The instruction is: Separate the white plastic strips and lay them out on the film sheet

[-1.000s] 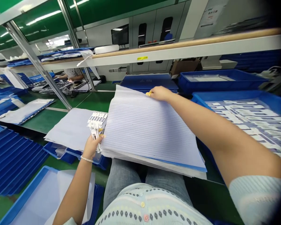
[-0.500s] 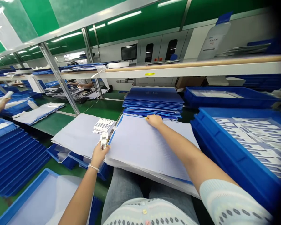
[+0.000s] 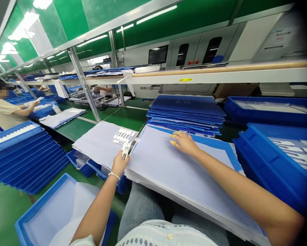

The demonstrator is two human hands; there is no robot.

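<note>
Holding white part (image 3: 126,149); shelf label (image 3: 185,80) illegible

From the right hand (image 3: 186,144), nine o'clock is open above the white sheet (image 3: 166,164); stacked blue boards (image 3: 185,111) block twelve.

We see a matt, paper-like white sheet (image 3: 156,160), smooth white plastic-looking parts (image 3: 124,135), a glossy blue plastic bin (image 3: 268,164), a shiny metal post (image 3: 84,83) and matt denim jeans (image 3: 140,203).
</note>
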